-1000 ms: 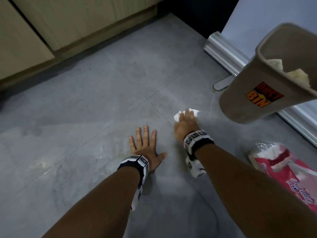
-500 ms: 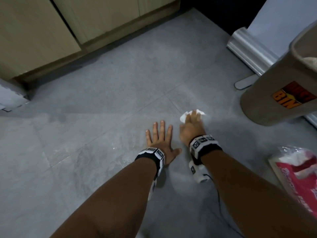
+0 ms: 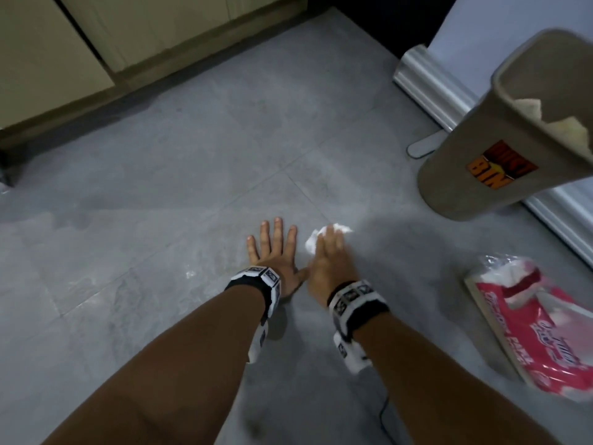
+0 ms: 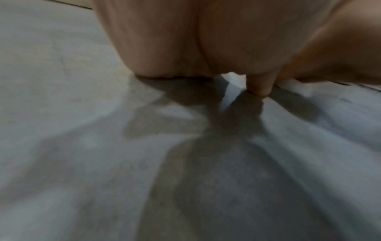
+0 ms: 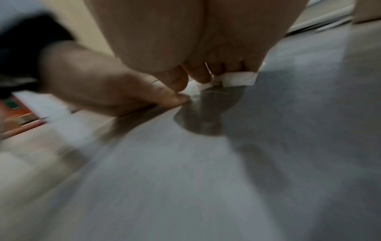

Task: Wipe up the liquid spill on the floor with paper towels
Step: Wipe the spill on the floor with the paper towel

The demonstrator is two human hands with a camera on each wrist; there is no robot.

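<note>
The right hand (image 3: 330,258) presses a wadded paper towel (image 3: 313,242) flat-fingered against the floor (image 3: 192,155) near the bin (image 3: 481,175). The left hand (image 3: 272,252) rests beside it, fingers spread. The towel is probably soft, light and weak when wet; press it under the fingers.
</note>
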